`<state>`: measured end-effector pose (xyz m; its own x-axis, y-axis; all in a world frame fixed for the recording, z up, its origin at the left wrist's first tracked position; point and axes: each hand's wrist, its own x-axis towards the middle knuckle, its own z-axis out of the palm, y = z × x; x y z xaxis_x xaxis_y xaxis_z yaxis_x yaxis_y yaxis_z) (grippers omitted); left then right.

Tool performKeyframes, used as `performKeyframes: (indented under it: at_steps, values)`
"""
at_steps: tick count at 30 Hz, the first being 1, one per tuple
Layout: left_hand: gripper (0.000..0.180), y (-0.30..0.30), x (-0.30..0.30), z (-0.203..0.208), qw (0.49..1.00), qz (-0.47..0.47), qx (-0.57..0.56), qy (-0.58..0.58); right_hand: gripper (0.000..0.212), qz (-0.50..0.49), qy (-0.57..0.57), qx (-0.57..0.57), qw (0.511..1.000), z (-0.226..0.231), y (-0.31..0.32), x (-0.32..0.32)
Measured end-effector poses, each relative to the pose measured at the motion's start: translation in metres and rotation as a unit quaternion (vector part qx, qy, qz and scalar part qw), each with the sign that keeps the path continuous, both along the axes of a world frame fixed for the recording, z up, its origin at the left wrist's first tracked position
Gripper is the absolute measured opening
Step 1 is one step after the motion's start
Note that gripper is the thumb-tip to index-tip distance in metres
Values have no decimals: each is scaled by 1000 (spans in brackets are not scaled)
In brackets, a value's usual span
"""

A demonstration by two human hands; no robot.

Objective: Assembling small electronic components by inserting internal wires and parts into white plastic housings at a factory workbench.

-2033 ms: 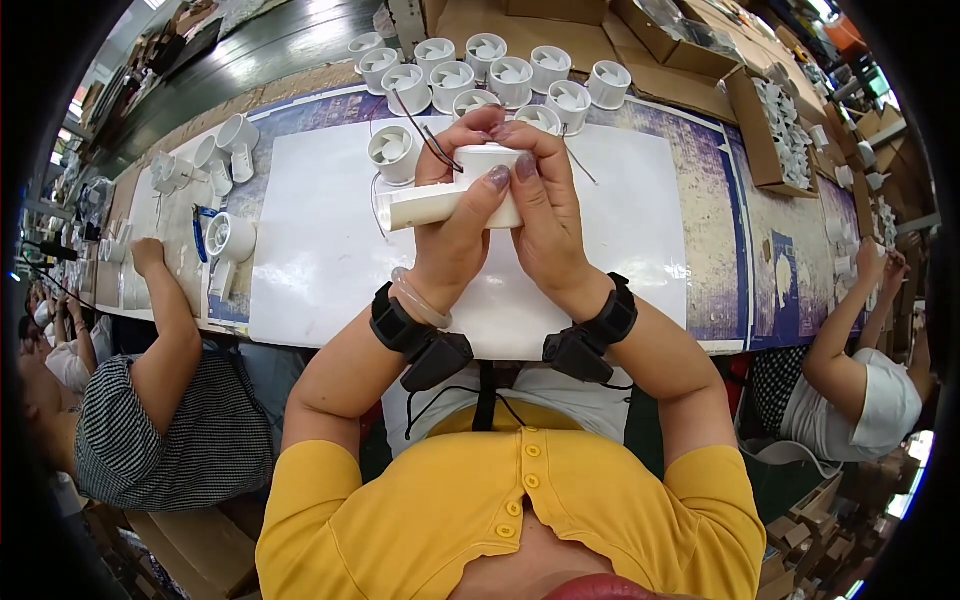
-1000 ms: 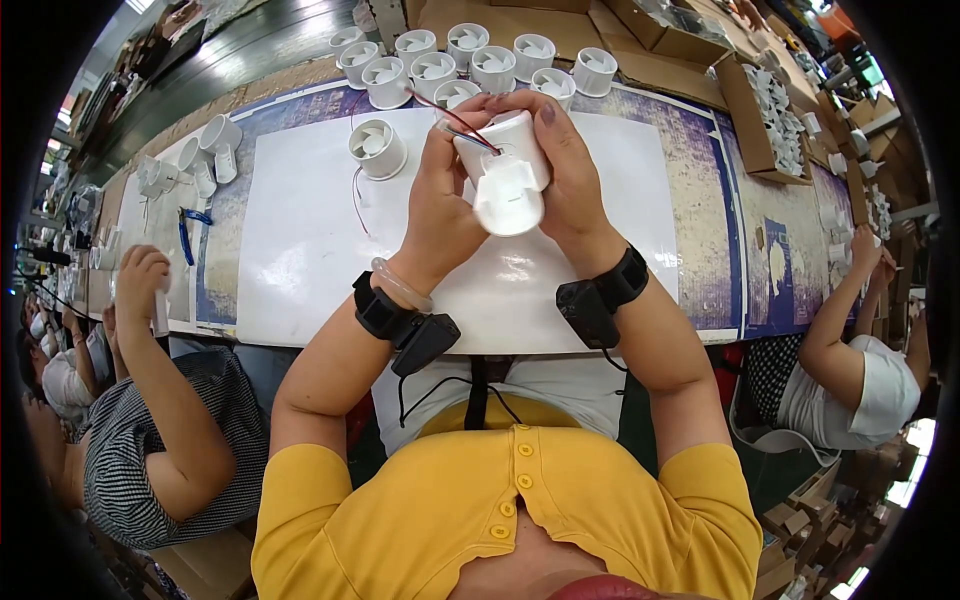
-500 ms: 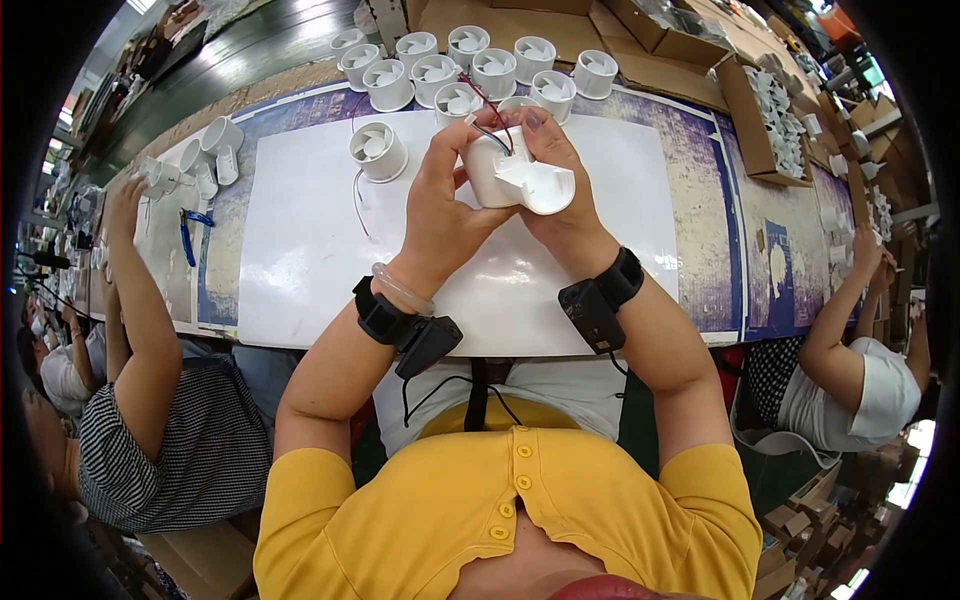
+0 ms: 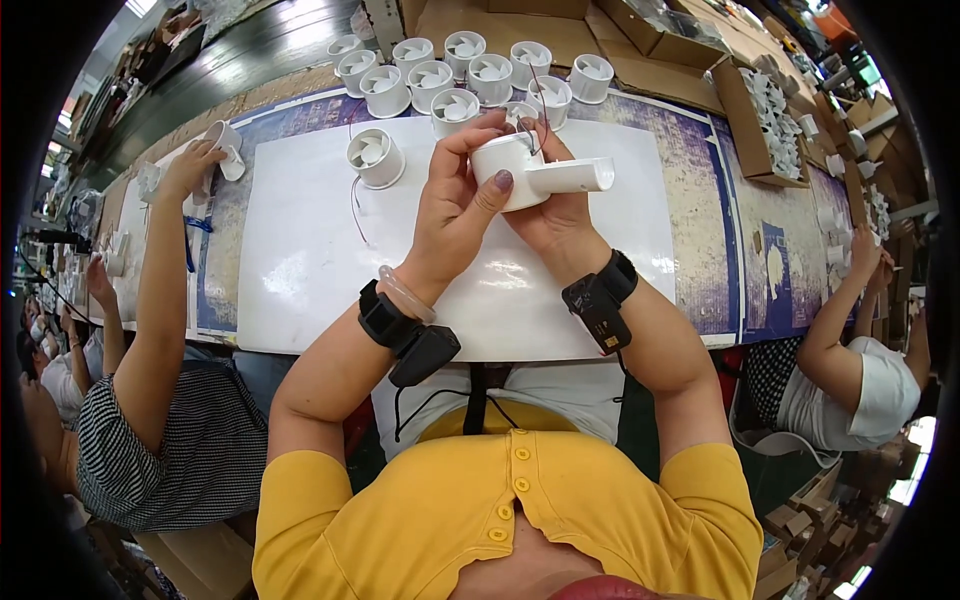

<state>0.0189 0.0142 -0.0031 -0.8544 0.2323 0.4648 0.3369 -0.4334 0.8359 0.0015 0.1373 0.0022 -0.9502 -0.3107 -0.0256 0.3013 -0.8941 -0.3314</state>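
Observation:
Above the white sheet, both of my hands hold a white plastic fan housing point(image 4: 508, 170), a round cup with a trough-like handle point(image 4: 578, 176) pointing right. My left hand point(image 4: 447, 205) is closed round its left side, with the thumb on the front wall. My right hand point(image 4: 560, 218) supports it from behind and below; its fingers are partly hidden. Thin red and dark wires point(image 4: 538, 125) rise from the top by my right fingers. To the left, a white fan unit point(image 4: 375, 160) stands upright on the sheet, a wire trailing from it.
Several more white fan units point(image 4: 430, 78) stand at the far edge. An open carton point(image 4: 745, 115) of white parts is at the far right. At left, a co-worker's hand point(image 4: 190, 168) grips a white part beside blue pliers point(image 4: 190, 240). Another person's hands point(image 4: 868, 250) work at right.
The housing has turned in my hands, so its handle now points right instead of toward me. My left thumb has come onto its front. The left co-worker's hand has moved right to white parts.

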Motion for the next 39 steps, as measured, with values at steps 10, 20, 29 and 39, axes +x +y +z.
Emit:
performKeyframes:
  at_steps: [10, 20, 29, 39]
  values:
    - [19, -8, -3, 3, 994, -66, 64, -59, 19, 29, -12, 32, 999, 2, 7, -1]
    - [13, -1, 0, -8, 999, 29, 37, -23, 19, 9, -71, 39, 997, 2, -1, 2]
    - [36, 0, -4, 2, 985, 122, -83, 88, 25, 0, -1, 49, 999, 1, 6, -7]
    - [70, 1, -4, -7, 937, 214, -226, 158, 40, -167, 78, 136, 973, -6, 11, -3]
